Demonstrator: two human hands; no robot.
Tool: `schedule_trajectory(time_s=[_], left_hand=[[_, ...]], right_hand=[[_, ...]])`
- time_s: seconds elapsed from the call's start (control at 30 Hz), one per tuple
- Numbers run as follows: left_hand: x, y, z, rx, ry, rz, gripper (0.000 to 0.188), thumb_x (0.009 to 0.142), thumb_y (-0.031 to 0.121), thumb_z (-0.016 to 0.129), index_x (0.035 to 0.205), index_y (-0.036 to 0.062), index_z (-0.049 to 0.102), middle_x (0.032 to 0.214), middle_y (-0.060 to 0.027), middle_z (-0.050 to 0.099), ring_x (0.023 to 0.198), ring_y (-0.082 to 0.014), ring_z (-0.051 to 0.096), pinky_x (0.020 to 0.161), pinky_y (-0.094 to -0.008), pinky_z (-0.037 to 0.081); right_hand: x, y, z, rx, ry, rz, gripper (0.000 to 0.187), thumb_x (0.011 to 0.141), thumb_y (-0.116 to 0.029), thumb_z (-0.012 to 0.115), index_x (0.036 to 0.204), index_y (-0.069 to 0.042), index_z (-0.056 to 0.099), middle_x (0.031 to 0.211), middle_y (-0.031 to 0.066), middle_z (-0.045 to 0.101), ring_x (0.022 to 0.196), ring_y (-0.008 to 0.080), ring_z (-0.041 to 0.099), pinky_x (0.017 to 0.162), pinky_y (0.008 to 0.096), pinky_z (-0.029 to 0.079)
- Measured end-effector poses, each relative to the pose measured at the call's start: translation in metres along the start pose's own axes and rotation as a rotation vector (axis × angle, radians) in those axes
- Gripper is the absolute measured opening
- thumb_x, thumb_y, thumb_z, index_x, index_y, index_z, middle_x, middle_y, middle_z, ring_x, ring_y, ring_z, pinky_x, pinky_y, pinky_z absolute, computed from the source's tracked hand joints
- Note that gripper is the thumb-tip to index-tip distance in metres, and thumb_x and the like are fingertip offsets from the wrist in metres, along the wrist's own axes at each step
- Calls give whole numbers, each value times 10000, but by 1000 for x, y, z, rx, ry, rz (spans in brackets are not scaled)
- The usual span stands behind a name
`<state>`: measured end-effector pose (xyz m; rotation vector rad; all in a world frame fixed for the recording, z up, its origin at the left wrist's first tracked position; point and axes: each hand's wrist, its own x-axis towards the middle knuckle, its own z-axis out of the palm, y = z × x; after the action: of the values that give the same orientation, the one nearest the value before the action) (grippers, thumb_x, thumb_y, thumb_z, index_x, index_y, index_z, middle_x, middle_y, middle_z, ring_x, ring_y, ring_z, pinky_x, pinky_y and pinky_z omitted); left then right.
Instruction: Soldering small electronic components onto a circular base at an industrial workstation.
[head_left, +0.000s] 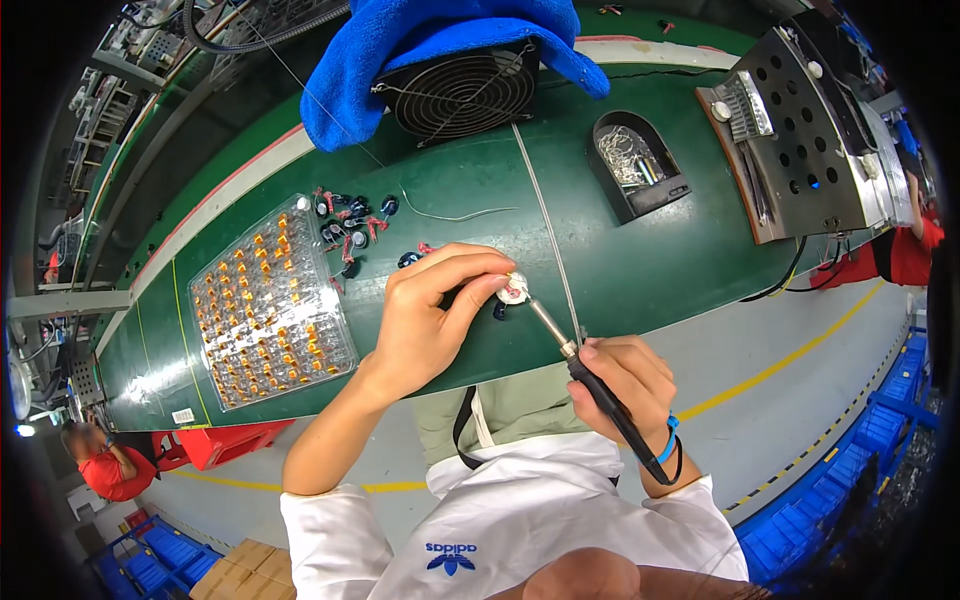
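Observation:
My left hand (430,315) pinches a small round white part (514,290) between thumb and fingertips, just above the table's near edge. Closed around a black-handled soldering iron (603,398), my right hand (632,375) brings its metal tip up to that part; whether tip and part touch, I cannot tell. A thin pale cord (545,215) runs from by the fan down to my right fingers. Beyond my left hand lies a loose cluster of small dark round parts with red leads (355,222). A dark piece (499,312) shows just under the white part.
A clear plastic tray (268,305) with rows of small orange pieces lies left on the green table (470,180). A black fan (460,95) under a blue towel (345,60), a black bin (635,165) of wire bits and a perforated metal box (800,130) stand farther back.

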<state>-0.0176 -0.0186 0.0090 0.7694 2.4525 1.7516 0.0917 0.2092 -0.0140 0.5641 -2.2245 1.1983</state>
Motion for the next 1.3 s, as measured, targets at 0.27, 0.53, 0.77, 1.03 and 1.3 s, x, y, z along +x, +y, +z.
schedule_trajectory(time_s=[0.27, 0.53, 0.77, 1.03, 1.3], left_hand=[[-1, -1, 0, -2, 2, 4, 132, 945, -15, 709, 1069, -21, 755, 1022, -136, 756, 887, -224, 734, 776, -313, 583], [-3, -2, -3, -28, -59, -40, 193, 963, -70, 670, 1135, -44, 754, 1131, -142, 725, 981, -173, 702, 846, -281, 578], [-3, -2, -2, -28, -61, -41, 196, 962, -70, 671, 1139, -46, 753, 1136, -142, 723, 980, -172, 702, 848, -281, 577], [0, -3, -1, 26, -22, 73, 167, 906, -15, 750, 1073, -13, 758, 1051, -126, 773, 937, -238, 750, 827, -319, 586], [-4, -1, 0, -37, -27, 11, 230, 911, -35, 728, 1137, -2, 752, 1132, -126, 781, 1007, -239, 765, 879, -327, 589]], right_hand=[[0, 1, 0, -28, -47, -16, 322, 848, -136, 827, 1097, 29, 707, 798, 118, 682, 729, 306, 719, 676, 379, 612], [0, 3, 1, -27, -37, -27, 330, 854, -147, 829, 1106, 27, 705, 799, 121, 683, 728, 303, 716, 672, 381, 610], [-5, 5, -2, 22, 2, -16, 334, 880, -167, 807, 1110, 48, 694, 809, 149, 692, 739, 321, 724, 643, 373, 588], [-7, 5, -10, 66, 46, 47, 424, 716, -30, 834, 1119, 35, 719, 876, 152, 714, 777, 348, 737, 693, 405, 618], [-6, 11, -2, 29, 20, -36, 316, 862, -170, 810, 1088, 29, 714, 810, 124, 695, 724, 308, 716, 677, 387, 620]])
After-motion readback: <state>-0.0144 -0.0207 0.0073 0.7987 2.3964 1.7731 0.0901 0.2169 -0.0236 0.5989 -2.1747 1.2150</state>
